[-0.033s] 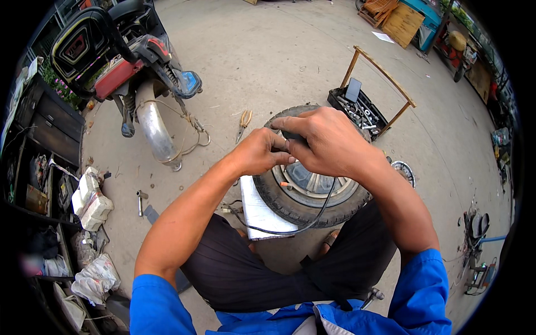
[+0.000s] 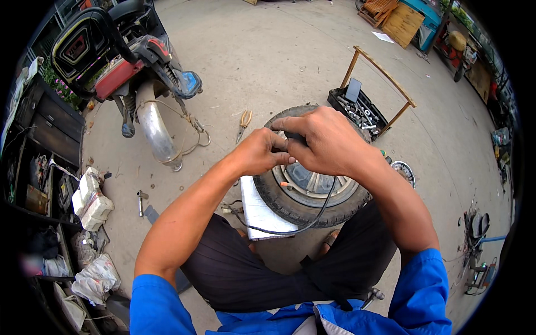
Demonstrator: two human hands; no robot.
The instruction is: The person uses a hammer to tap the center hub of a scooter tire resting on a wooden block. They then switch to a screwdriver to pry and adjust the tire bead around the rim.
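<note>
Black cable (image 2: 312,220) stays pinched between both hands, unmoved.

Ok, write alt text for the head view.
Seen from above, a person's left hand and right hand meet over a small wheel lying on concrete, pinching a black cable. Pliers, a tool tray and a scooter lie around.

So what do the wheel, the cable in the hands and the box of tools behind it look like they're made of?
The wheel looks like a matte black rubber tyre with tread around a dull grey metal hub. The cable, smooth and black and hanging in a soft curve, is probably rubber or plastic sheathed. The box seems black plastic with a bare wooden frame handle and shiny metal pieces inside.
</note>
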